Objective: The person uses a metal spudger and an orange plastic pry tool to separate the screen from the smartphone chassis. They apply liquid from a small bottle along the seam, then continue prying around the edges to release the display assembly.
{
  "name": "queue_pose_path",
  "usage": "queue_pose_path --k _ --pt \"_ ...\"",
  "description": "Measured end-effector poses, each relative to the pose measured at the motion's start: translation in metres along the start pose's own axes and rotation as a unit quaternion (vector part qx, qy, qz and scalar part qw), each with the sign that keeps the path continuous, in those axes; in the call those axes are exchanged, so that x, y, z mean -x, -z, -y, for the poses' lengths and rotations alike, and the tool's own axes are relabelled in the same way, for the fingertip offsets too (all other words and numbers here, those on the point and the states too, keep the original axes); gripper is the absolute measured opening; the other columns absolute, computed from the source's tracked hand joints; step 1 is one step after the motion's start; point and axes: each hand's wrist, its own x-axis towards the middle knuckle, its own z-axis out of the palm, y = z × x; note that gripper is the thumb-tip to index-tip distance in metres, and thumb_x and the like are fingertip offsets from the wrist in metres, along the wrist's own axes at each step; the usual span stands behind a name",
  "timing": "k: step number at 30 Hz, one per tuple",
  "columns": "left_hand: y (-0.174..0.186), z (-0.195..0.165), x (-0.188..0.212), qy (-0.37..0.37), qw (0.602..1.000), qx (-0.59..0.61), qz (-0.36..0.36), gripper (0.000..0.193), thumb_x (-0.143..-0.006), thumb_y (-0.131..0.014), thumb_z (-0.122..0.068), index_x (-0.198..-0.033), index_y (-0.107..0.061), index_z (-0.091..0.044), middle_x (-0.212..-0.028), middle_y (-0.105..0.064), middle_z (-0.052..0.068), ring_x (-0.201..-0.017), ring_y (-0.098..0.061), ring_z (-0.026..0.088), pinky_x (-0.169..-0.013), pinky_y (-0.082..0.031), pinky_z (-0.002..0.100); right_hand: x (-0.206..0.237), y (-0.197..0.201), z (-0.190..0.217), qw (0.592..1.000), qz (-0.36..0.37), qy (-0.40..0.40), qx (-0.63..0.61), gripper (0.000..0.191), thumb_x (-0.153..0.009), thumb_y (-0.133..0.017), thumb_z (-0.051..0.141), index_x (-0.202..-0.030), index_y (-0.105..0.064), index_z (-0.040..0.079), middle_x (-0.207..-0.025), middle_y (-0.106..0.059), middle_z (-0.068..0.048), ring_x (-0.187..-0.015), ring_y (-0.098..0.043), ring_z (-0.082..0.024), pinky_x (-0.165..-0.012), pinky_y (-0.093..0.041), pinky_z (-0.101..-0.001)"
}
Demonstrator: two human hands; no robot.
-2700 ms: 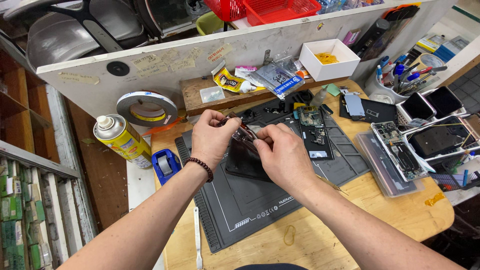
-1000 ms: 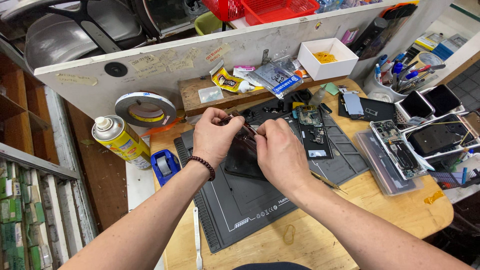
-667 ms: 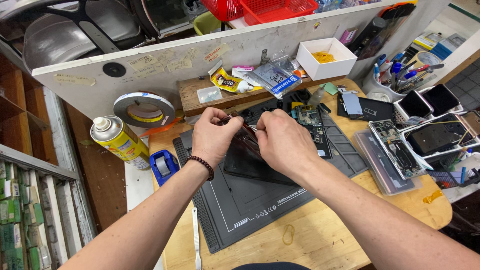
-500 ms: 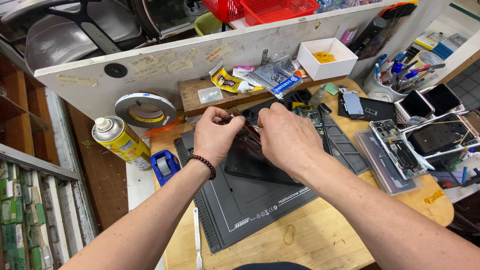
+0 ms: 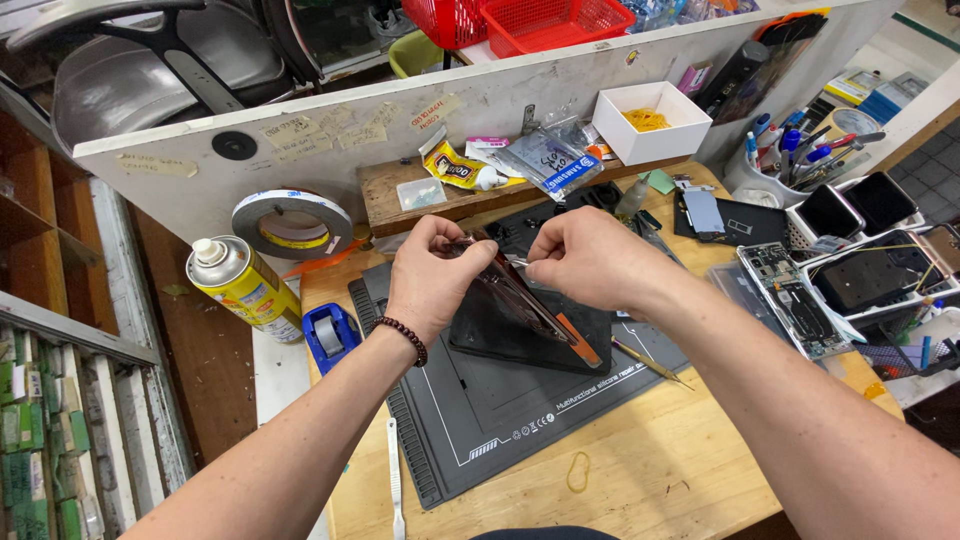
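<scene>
My left hand (image 5: 435, 275) grips the upper end of a thin dark phone panel (image 5: 530, 308), which is tilted up on edge above a black phone body (image 5: 490, 345) lying on the grey silicone mat (image 5: 500, 430). My right hand (image 5: 590, 260) is closed just to the right. Its fingertips pinch a small silvery piece (image 5: 515, 262) at the panel's top edge; what kind of piece it is cannot be made out. The panel's lower end (image 5: 580, 350) shows an orange strip and rests near the phone body's right side.
A brass-coloured tool (image 5: 650, 362) and a rubber band (image 5: 578, 470) lie near the mat. A yellow spray can (image 5: 240, 290), tape roll (image 5: 290, 222) and blue tape dispenser (image 5: 330, 335) stand at the left. At the right are an opened phone (image 5: 790, 295), a pen cup (image 5: 790, 160) and a white box (image 5: 650, 120).
Both hands have stayed on the panel. My right hand has lifted a little and moved up toward the panel's top edge, close to my left fingertips.
</scene>
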Motion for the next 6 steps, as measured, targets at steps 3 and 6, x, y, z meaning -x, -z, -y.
queue_pose_path --k 3,6 --pt "0.001 -0.003 0.001 -0.027 0.999 0.005 0.024 0.039 -0.075 -0.083 -0.032 -0.095 -0.062 -0.006 -0.083 -0.067 0.001 -0.076 -0.061 0.008 -0.070 -0.053 0.025 -0.002 0.013 -0.003 0.998 0.052 0.018 0.000 0.020 -0.081 -0.074 0.019 -0.092 -0.078 0.003 -0.081 -0.078 -0.006 -0.075 -0.068 -0.013 -0.071 -0.056 -0.0314" --pt "0.000 -0.007 0.002 -0.034 0.999 0.005 0.042 0.040 -0.075 -0.082 -0.032 -0.097 -0.062 -0.006 -0.087 -0.068 0.001 -0.080 -0.063 0.008 -0.075 -0.054 0.025 -0.004 0.025 -0.004 0.994 0.092 0.041 0.035 0.021 -0.082 -0.074 0.021 -0.093 -0.077 0.004 -0.082 -0.077 -0.006 -0.077 -0.068 -0.012 -0.072 -0.055 -0.0300"
